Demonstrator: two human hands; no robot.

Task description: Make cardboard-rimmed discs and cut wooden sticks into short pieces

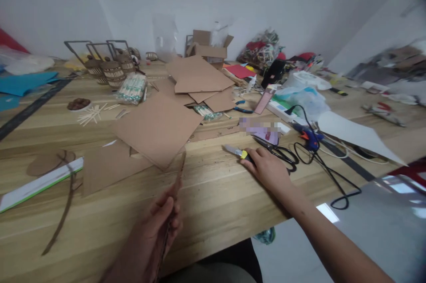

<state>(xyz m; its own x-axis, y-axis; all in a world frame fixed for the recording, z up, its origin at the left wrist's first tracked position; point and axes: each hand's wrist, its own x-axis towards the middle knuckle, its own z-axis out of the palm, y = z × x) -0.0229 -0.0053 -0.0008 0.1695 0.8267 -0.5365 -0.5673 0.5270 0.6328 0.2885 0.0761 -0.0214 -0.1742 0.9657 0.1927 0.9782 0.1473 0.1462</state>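
My left hand (pixel 166 216) is closed around a piece of brown cardboard (pixel 180 172), which stands nearly edge-on to me at the front of the table. On the tabletop to the right, the fingers of my right hand (pixel 262 165) are wrapped over a utility knife (pixel 238 151) with a yellow collar. Its blade points left and away from me. Black-handled scissors (pixel 282 154) lie just beyond my right hand, partly hidden by it. Several flat cardboard sheets (pixel 159 127) are piled past my left hand.
A blue glue gun (pixel 311 139) with a looping black cord lies at right. Bundled sticks (pixel 131 89), a bowl of brown pieces (pixel 79 104) and small wrapped buckets (pixel 113 74) stand at left. A white strip (pixel 41 184) and a brown twig (pixel 65 212) lie front left.
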